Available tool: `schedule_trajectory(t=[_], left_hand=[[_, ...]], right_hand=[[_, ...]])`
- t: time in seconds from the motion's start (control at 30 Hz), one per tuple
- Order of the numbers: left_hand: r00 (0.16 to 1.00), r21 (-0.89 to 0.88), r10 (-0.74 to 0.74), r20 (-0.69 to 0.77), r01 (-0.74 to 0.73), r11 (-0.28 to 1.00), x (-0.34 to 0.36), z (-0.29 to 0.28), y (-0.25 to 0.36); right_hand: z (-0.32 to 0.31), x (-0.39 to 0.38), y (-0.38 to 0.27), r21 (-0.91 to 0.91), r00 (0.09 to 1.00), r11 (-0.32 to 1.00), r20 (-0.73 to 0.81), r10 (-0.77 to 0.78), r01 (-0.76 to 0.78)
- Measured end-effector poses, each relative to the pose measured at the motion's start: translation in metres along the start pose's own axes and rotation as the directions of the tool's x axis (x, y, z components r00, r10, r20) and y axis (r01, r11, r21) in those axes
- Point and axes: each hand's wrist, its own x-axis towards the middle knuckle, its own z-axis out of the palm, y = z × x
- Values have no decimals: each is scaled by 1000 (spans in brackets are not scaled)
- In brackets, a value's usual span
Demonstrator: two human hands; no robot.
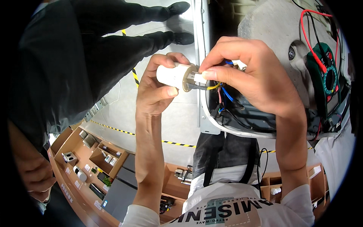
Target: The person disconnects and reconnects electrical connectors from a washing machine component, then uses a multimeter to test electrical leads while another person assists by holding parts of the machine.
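In my left hand (pixel 155 87) is a white cylindrical component (pixel 170 75), held sideways with fingers and thumb around it; brown end with metal tabs faces right. My right hand (pixel 242 73) pinches a small white connector (pixel 198 78) at that end, between thumb and index finger; whether it is fully seated I cannot tell. Black and yellow wires (pixel 212 87) run from there toward a bundle of blue and other wires (pixel 227 93) in an open appliance (pixel 204 115), below my right hand. The right hand hides part of this bundle.
A green multimeter (pixel 321 98) with red and black leads lies at the right on the appliance, near a grey block (pixel 264 26). Another person's dark-clad legs (pixel 98 49) and hand (pixel 34 174) are at left. Cardboard trays (pixel 64 166) holding several items stand below, on the floor or low surfaces.
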Motion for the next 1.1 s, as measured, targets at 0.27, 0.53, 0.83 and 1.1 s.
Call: schedule_trajectory(t=[0.27,0.53,0.83,1.1], left_hand=[[998,45,49,38,-51,998,0,2,2],[992,217,119,35,-124,968,-2,12,14],[989,325,145,31,-147,934,-4,22,19],[987,350,161,31,-161,923,-4,29,20]], right_hand=[[-5,3,-3,45,997,998,62,46,-49],[-3,2,-3,192,993,974,32,113,-117],[-11,3,-8,282,964,922,117,240,-264],[-14,2,-3,228,987,967,132,88,-116]])
